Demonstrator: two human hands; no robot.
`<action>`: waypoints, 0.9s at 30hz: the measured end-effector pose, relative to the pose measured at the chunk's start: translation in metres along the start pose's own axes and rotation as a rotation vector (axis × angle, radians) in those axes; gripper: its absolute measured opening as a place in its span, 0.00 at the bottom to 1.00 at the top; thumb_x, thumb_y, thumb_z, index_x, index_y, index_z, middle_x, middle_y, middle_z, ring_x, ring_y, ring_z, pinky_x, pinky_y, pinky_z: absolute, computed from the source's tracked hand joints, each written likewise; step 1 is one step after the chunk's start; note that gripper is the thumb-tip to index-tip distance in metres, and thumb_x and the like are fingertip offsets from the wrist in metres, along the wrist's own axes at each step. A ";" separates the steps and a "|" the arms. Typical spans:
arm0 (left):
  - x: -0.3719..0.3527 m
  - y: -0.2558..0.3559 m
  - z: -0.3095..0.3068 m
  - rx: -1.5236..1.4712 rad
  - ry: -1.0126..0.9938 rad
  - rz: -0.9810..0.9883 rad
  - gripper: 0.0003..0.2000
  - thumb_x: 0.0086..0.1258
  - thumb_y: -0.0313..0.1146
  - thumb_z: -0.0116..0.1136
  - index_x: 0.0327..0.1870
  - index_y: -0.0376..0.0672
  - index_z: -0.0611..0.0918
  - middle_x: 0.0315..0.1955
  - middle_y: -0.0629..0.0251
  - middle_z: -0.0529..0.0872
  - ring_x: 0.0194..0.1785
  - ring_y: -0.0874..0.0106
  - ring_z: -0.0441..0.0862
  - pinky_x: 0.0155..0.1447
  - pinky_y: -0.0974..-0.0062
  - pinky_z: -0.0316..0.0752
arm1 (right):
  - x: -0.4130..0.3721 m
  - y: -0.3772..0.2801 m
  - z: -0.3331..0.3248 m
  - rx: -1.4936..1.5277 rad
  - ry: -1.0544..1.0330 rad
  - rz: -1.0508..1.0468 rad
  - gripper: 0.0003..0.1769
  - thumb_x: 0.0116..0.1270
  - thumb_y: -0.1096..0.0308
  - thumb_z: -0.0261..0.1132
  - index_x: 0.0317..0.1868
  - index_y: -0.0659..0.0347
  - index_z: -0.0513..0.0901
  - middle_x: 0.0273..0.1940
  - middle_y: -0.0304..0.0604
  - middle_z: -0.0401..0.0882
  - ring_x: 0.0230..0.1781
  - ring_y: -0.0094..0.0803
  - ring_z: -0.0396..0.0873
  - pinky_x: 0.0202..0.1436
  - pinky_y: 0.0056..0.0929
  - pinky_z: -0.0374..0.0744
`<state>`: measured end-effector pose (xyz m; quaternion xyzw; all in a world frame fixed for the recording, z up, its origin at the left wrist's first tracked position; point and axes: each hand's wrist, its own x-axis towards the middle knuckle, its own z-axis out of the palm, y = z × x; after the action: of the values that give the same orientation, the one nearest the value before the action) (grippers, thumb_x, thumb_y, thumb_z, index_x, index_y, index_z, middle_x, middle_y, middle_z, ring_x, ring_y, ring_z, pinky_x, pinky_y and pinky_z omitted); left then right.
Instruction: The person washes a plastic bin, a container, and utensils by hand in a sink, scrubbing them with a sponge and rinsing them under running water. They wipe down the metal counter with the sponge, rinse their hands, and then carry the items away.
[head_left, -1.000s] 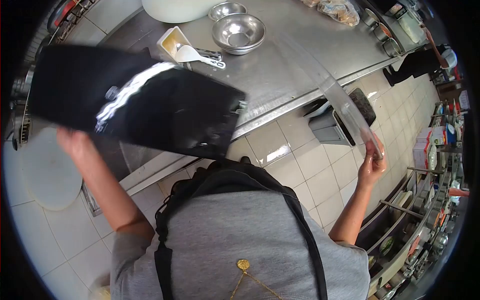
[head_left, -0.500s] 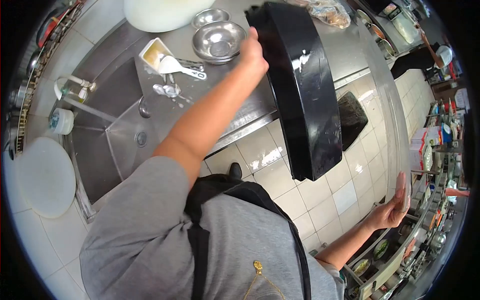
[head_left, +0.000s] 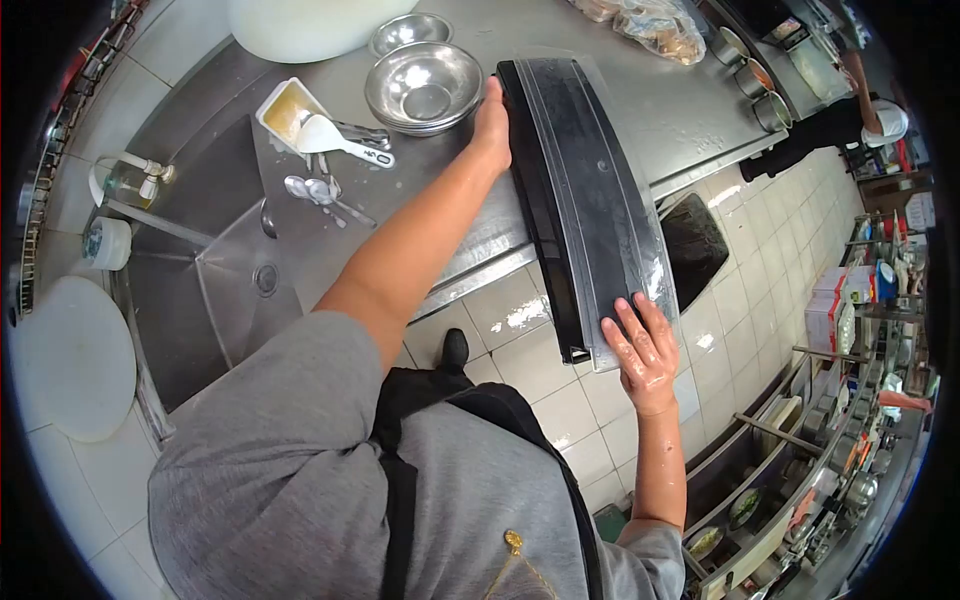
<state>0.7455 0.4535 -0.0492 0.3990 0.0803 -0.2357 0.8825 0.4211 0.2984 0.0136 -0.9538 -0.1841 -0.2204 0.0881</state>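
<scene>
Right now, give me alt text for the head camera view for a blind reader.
A person holds a long black tray over the edge of a steel counter, left hand gripping its far end, right hand spread flat on the clear lid at its near end. Steel bowls and a sink lie to the left.

A glossy black tray [head_left: 545,200] under a clear, water-streaked cover [head_left: 605,210] spans a dull silver steel counter [head_left: 680,110]. Beside it are shiny silver bowls [head_left: 425,88] and a cream tub [head_left: 283,108] with a white spoon [head_left: 335,135]. White floor tiles [head_left: 510,300] show a grid of grey grout. Black apron straps [head_left: 395,500] cross a grey shirt [head_left: 280,460].
</scene>
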 end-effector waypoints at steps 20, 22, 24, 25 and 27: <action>-0.055 -0.046 0.011 0.754 0.129 0.325 0.45 0.67 0.43 0.56 0.73 0.38 0.38 0.73 0.45 0.37 0.77 0.56 0.34 0.76 0.65 0.37 | 0.023 0.040 0.025 0.676 -0.073 0.779 0.49 0.53 0.59 0.74 0.69 0.70 0.58 0.68 0.58 0.61 0.70 0.43 0.60 0.71 0.36 0.59; -0.050 -0.044 0.008 0.725 0.101 0.313 0.41 0.70 0.40 0.52 0.73 0.39 0.37 0.73 0.47 0.37 0.77 0.58 0.35 0.76 0.66 0.39 | 0.028 0.047 0.029 0.684 -0.064 0.736 0.48 0.52 0.62 0.75 0.68 0.72 0.59 0.67 0.58 0.62 0.69 0.43 0.61 0.71 0.35 0.59; -0.043 -0.038 -0.007 0.631 -0.032 0.282 0.42 0.71 0.39 0.51 0.73 0.40 0.34 0.73 0.48 0.37 0.77 0.60 0.37 0.75 0.67 0.41 | 0.035 0.049 0.028 0.706 -0.067 0.719 0.46 0.53 0.63 0.75 0.67 0.73 0.60 0.66 0.58 0.63 0.69 0.43 0.62 0.71 0.35 0.58; -0.040 -0.036 -0.014 0.583 -0.101 0.270 0.42 0.71 0.39 0.51 0.72 0.40 0.33 0.73 0.48 0.37 0.76 0.61 0.37 0.75 0.68 0.42 | 0.040 0.049 0.026 0.709 -0.086 0.735 0.46 0.53 0.64 0.74 0.67 0.73 0.61 0.66 0.58 0.63 0.69 0.43 0.61 0.71 0.36 0.58; -0.054 -0.019 -0.035 0.706 -0.145 0.241 0.29 0.70 0.34 0.52 0.70 0.41 0.57 0.67 0.51 0.61 0.68 0.65 0.62 0.68 0.70 0.61 | 0.047 0.047 0.022 0.716 -0.126 0.761 0.44 0.55 0.64 0.74 0.67 0.72 0.61 0.67 0.58 0.62 0.69 0.43 0.61 0.71 0.37 0.58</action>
<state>0.6902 0.4874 -0.0673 0.6674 -0.1162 -0.1708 0.7155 0.4871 0.2755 0.0111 -0.8748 0.1067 -0.0382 0.4710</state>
